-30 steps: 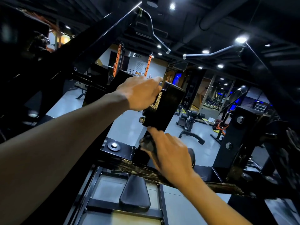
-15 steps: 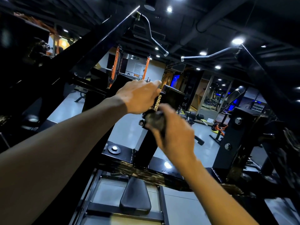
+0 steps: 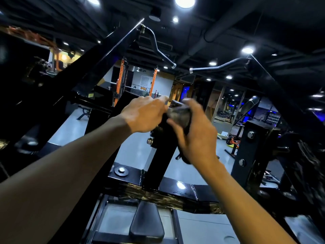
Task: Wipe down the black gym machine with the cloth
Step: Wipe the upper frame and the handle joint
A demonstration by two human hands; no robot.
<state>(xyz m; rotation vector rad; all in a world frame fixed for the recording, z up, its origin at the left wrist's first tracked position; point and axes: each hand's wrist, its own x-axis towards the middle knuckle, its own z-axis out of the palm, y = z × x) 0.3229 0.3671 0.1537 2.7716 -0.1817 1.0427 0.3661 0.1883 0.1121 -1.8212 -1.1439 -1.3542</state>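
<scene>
The black gym machine fills the view, with a slanted black centre post (image 3: 159, 166) rising from a glossy cross beam (image 3: 175, 186). My left hand (image 3: 145, 114) grips the top of that post, fingers curled over its upper end. My right hand (image 3: 195, 132) holds a dark grey cloth (image 3: 179, 114) bunched in its fingers and presses it against the post's top, just right of my left hand. The post's top is mostly hidden behind both hands.
A black padded seat (image 3: 146, 224) lies below the beam. Two curved pull handles (image 3: 158, 48) (image 3: 216, 66) hang overhead. A bolted black upright (image 3: 249, 147) stands to the right, a thick diagonal frame arm (image 3: 98, 67) to the left. Grey gym floor and other machines lie beyond.
My right hand has slid the cloth up the centre post, from near its base to its top beside my left hand. My left hand has kept its hold.
</scene>
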